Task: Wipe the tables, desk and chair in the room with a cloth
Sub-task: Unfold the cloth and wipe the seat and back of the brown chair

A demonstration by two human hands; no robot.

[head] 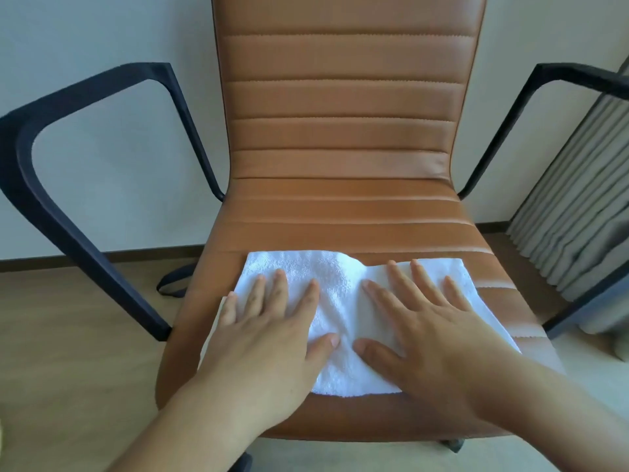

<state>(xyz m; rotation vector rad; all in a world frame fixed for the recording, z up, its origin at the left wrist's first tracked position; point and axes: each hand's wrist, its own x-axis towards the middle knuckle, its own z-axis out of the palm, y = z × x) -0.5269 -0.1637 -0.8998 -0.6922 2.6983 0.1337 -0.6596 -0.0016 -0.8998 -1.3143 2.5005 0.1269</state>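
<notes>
"pressing with both palms, is that what this person is doing? the left hand [269, 338] and the right hand [432, 335] are both lying flat, fingers straight and spread, holding nothing."

"yes, they're resting open on the white cloth [340, 294], thumbs almost meeting. the cloth is lying spread over the front part of the chair [340, 226], on the seat."

"so how should the wipe be going?"

"i'm thinking even weight through both palms, sliding the cloth away toward the back along the seat. the seat is running in stitched ribs, so the pile should be getting down into those seams. a ridge is rising in the cloth between the hands, and a corner is sticking out under the left hand, so i'd be flattening it before pushing, or it's going to bunch."

"and the chair itself?"

"tan, leather-looking, smooth. a pale sheen is showing on the seat by the right hand; i'm not able to tell whether it's damp or just light. further off, the ribbed backrest [340, 97] is rising upright and the black armrests [143, 68] are standing out at either side, both likely waiting their turn. behind, a pale wall [68, 35], and a grey curtain [571, 206] is hanging at the right."
</notes>
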